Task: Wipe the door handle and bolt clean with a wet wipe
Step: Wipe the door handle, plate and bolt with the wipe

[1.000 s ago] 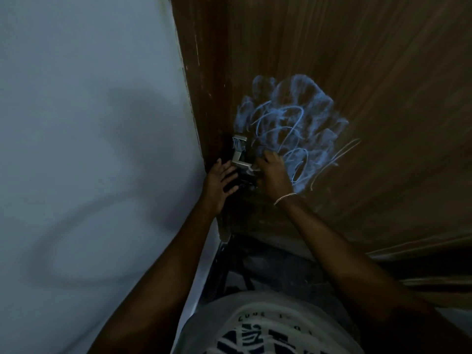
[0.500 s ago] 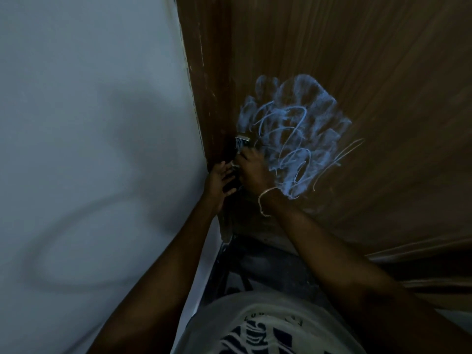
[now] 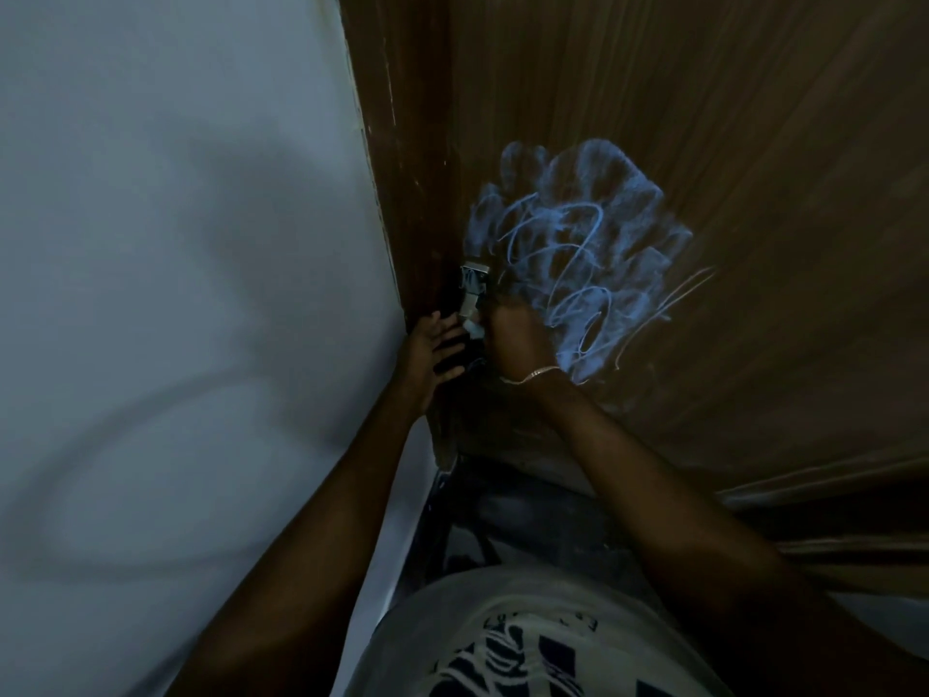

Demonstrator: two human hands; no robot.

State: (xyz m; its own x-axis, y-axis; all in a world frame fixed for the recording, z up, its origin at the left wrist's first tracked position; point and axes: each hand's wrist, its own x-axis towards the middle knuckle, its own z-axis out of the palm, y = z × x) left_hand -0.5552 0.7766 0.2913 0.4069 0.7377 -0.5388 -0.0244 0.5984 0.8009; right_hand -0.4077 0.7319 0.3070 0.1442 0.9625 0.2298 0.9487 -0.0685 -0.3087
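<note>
A small metal bolt [image 3: 472, 289] sits on the left edge of the brown wooden door [image 3: 704, 143]. My right hand [image 3: 518, 339] is closed on a pale wet wipe [image 3: 473, 330], which is pressed against the lower end of the bolt. My left hand [image 3: 432, 352] lies flat against the door edge just below and left of the bolt, fingers spread, holding nothing. The door handle is hidden behind my hands. The scene is dim.
Blue chalk scribbles [image 3: 583, 244] cover the door right of the bolt. A pale wall [image 3: 176, 294] fills the left side, meeting the door frame [image 3: 397, 193]. Dark floor [image 3: 502, 515] lies below.
My right hand slid up over the bolt half a second ago and has come back down to its lower end, so the bolt's top shows again. My left hand has stayed put.
</note>
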